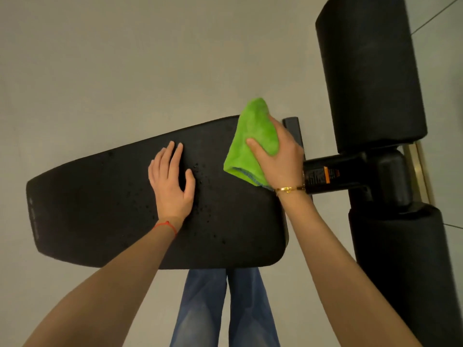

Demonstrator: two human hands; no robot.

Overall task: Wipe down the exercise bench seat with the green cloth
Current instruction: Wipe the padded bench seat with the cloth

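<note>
The black exercise bench seat stretches across the middle of the view, speckled with small droplets around its centre and right part. My left hand lies flat on the seat with fingers spread, holding nothing. My right hand grips the bunched green cloth at the seat's far right corner, the cloth hanging down onto the pad. A gold bracelet is on my right wrist and a red string on my left.
Two black foam roller pads stand at the right on a black frame post with an orange label. My legs in blue jeans stand below the seat. Grey floor lies beyond.
</note>
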